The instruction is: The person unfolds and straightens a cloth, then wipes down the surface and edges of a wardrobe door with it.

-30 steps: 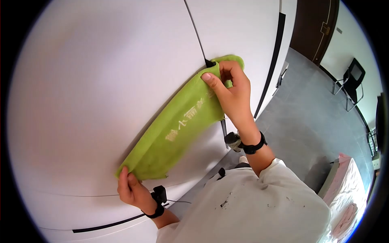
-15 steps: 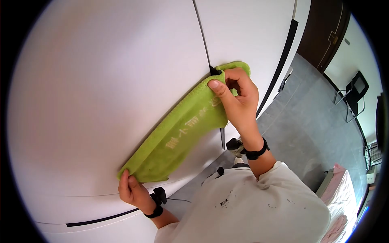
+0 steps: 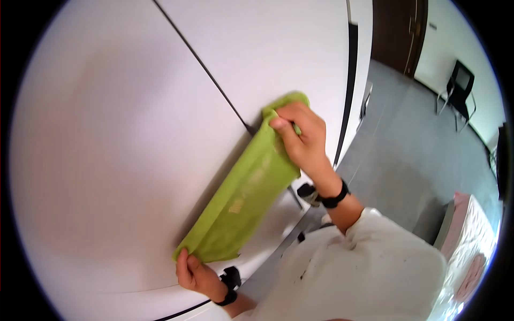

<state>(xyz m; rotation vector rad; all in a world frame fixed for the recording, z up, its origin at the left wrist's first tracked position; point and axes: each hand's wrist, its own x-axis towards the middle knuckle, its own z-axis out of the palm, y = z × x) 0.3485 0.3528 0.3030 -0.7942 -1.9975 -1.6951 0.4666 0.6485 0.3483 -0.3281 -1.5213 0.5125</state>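
Observation:
A green cloth [image 3: 241, 198] with pale lettering is stretched between my hands, over a white panelled surface [image 3: 118, 160]. My left hand [image 3: 199, 275] pinches its lower left corner between thumb and fingers. Near the upper end, my right hand [image 3: 304, 138] grips the cloth's edge, fingers curled and thumb on top. Part of the cloth sticks out beyond the right knuckles. Just left of the cloth's upper end, a dark seam [image 3: 206, 69] in the white surface ends at a small black piece. Each wrist wears a black strap with a small device.
A black chair [image 3: 460, 91] stands on the grey floor [image 3: 391, 134] by the far wall. A dark brown door [image 3: 396, 35] is at the top right. At the lower right lies a pink and white covered object [image 3: 468, 241]. A black strip [image 3: 350, 80] runs along the white surface's right side.
The view has shifted. The cloth and both hands sit lower in it, and the cloth's upper end has moved away from the black piece at the seam. Both hands keep their hold.

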